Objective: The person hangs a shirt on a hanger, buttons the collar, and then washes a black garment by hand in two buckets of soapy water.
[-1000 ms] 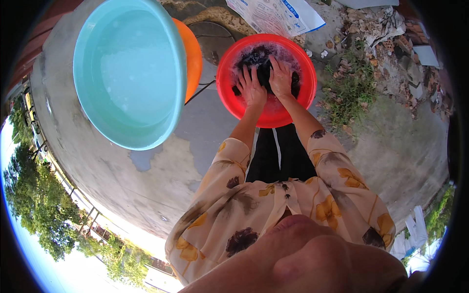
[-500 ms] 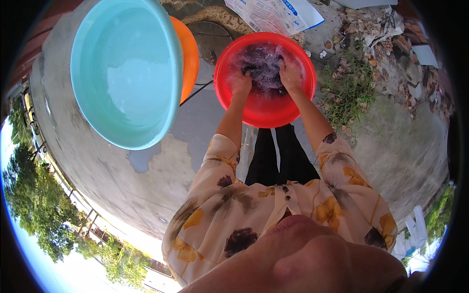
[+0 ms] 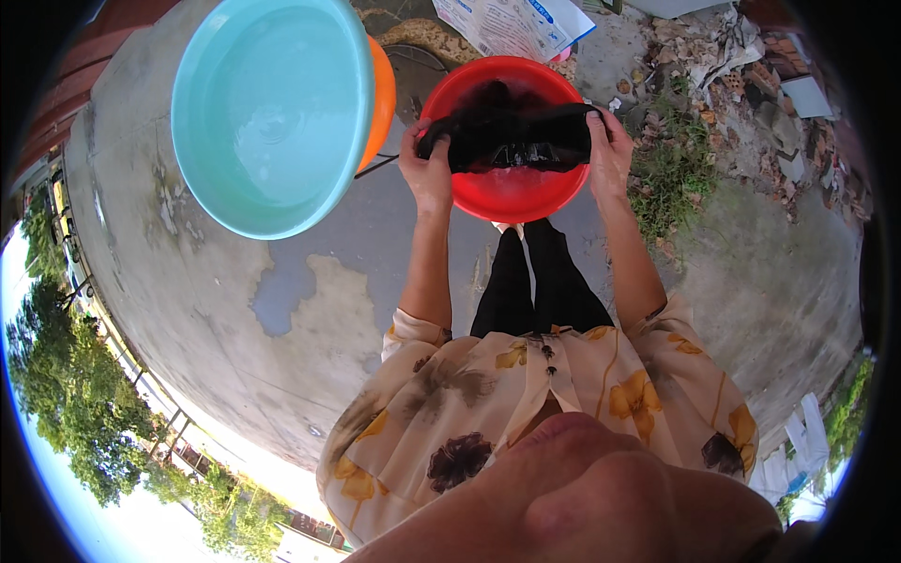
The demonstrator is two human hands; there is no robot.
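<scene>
A wet black garment [image 3: 511, 136] is stretched sideways between my two hands, above a red basin [image 3: 554, 199]. Its upper part hangs down toward the basin, and its exact kind I cannot make out. My left hand [image 3: 429, 169] grips one end near the basin's left rim, thumb on top. Past the right rim, my right hand [image 3: 608, 150] is closed on the other end. Some water shows in the basin below the cloth; most of the inside is hidden by it.
A large light-blue basin [image 3: 272, 225] with water stands to the left, partly over an orange basin [image 3: 383, 103]. Beyond the red basin lies a white printed bag [image 3: 511, 28]. Weeds [image 3: 671, 174] and rubble [image 3: 751, 103] are on the right, on the concrete ground [image 3: 216, 310].
Both hands have come up out of the foamy water and moved apart, lifting the black garment and spreading it above the basin.
</scene>
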